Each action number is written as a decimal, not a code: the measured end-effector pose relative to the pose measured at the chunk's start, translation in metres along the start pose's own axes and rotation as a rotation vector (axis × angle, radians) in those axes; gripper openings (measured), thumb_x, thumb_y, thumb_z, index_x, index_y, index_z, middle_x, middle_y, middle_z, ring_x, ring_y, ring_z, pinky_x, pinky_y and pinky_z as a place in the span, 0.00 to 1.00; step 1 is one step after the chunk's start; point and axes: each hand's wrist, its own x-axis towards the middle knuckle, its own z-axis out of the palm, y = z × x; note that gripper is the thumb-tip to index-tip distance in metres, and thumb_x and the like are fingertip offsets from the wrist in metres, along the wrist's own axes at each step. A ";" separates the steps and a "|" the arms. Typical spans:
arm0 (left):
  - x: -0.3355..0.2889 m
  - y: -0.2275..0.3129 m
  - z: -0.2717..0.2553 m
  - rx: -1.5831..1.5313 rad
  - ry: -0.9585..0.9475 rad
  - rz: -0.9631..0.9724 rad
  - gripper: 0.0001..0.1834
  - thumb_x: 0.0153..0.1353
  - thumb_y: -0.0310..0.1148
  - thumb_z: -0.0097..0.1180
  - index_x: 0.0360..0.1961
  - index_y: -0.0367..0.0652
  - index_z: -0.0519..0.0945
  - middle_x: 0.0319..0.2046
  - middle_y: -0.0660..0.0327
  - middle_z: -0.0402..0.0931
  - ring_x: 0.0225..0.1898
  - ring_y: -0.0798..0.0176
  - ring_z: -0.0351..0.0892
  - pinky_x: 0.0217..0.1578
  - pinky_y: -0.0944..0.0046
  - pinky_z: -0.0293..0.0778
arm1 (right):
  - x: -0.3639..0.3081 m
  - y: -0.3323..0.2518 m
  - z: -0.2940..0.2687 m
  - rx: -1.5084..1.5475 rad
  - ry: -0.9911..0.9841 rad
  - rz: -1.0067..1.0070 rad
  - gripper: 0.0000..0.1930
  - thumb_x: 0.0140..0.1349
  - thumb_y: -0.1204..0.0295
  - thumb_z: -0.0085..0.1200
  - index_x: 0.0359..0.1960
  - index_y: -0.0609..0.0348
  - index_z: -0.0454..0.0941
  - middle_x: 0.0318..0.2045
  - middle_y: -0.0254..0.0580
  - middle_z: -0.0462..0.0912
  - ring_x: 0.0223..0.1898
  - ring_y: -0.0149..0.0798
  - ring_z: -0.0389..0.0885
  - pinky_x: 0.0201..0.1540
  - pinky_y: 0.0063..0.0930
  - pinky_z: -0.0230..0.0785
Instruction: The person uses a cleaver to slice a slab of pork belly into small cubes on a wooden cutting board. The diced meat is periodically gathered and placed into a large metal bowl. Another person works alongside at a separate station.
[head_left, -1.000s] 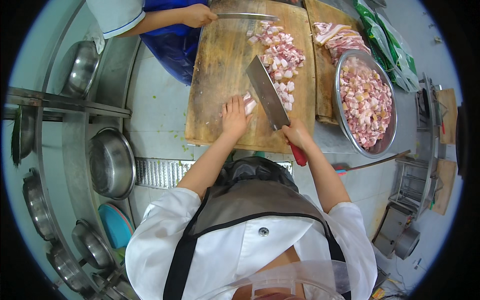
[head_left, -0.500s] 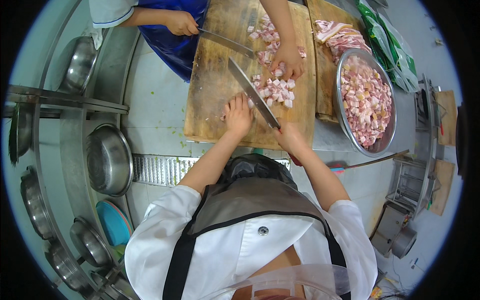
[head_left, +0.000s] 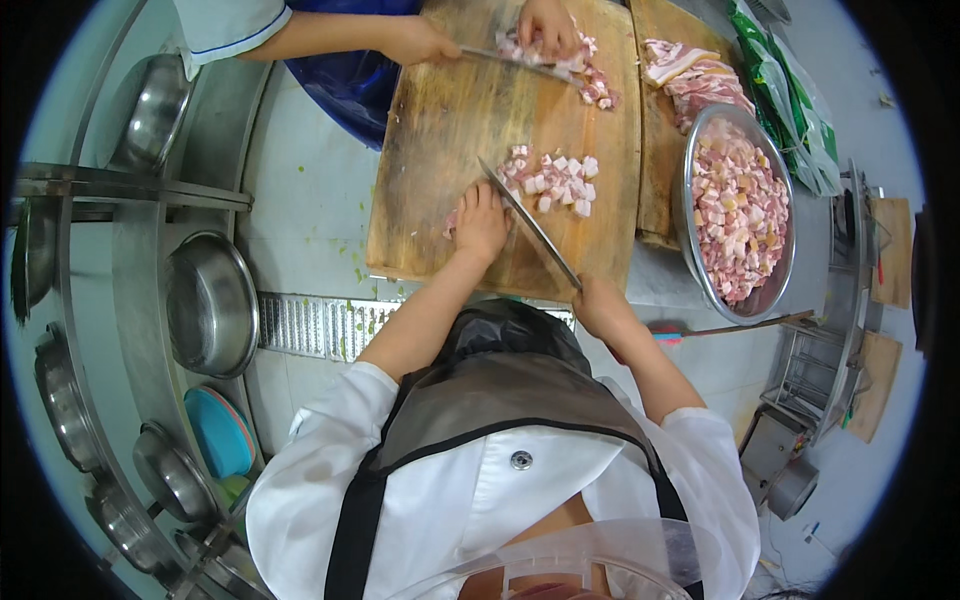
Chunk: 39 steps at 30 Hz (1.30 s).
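Note:
On the wooden cutting board [head_left: 430, 120], my left hand [head_left: 482, 225] presses down with bent fingers on a piece of raw meat [head_left: 450, 224]. Only a bit of that pink meat shows beside the fingers. My right hand [head_left: 603, 306] grips the handle of a long knife [head_left: 535, 228]. Its blade slants across the board, close to my left fingertips. Just right of the blade lies a loose heap of pink and white meat cubes [head_left: 562, 184].
A co-worker's hands [head_left: 545, 28] work at the board's far end with another knife [head_left: 520, 66] and diced meat. To the right stand a steel bowl [head_left: 788, 270] heaped with meat cubes, sliced meat [head_left: 700, 82] and a green bag [head_left: 790, 100]. Steel basins [head_left: 212, 305] sit at left.
My knife has turned more edge-on and come down beside my left hand, which stays in place. The co-worker's hands, knife and diced meat have moved farther up the board.

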 end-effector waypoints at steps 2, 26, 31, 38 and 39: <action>-0.004 -0.001 0.003 -0.019 0.003 0.027 0.24 0.54 0.42 0.52 0.46 0.33 0.72 0.51 0.52 0.64 0.51 0.51 0.62 0.51 0.56 0.60 | 0.023 -0.015 0.004 0.063 -0.012 0.031 0.14 0.52 0.74 0.46 0.39 0.69 0.75 0.31 0.67 0.77 0.37 0.62 0.77 0.41 0.47 0.69; -0.026 -0.009 0.004 -0.029 0.262 -0.012 0.27 0.53 0.41 0.54 0.52 0.36 0.69 0.50 0.55 0.67 0.48 0.53 0.65 0.47 0.53 0.58 | 0.029 -0.021 0.022 0.047 0.128 -0.123 0.12 0.52 0.72 0.49 0.36 0.67 0.74 0.26 0.63 0.77 0.31 0.60 0.77 0.36 0.48 0.69; -0.027 -0.010 0.010 -0.024 0.201 -0.017 0.24 0.55 0.42 0.52 0.50 0.38 0.72 0.49 0.56 0.68 0.48 0.53 0.64 0.47 0.51 0.58 | -0.003 0.006 -0.005 0.043 -0.070 -0.054 0.12 0.54 0.75 0.45 0.38 0.68 0.73 0.23 0.62 0.76 0.26 0.55 0.78 0.32 0.42 0.71; -0.023 -0.009 0.010 -0.038 0.159 0.029 0.23 0.54 0.41 0.52 0.49 0.39 0.73 0.50 0.55 0.68 0.48 0.52 0.65 0.47 0.52 0.59 | 0.062 -0.039 0.004 -0.048 0.060 -0.130 0.13 0.52 0.75 0.47 0.37 0.70 0.75 0.31 0.65 0.78 0.35 0.60 0.78 0.37 0.46 0.70; -0.024 -0.008 0.009 -0.048 0.187 0.034 0.24 0.54 0.41 0.53 0.49 0.39 0.72 0.51 0.55 0.68 0.49 0.53 0.65 0.48 0.52 0.59 | 0.071 -0.024 0.008 -0.024 0.135 -0.207 0.13 0.52 0.75 0.47 0.38 0.70 0.75 0.30 0.64 0.78 0.32 0.57 0.79 0.34 0.45 0.71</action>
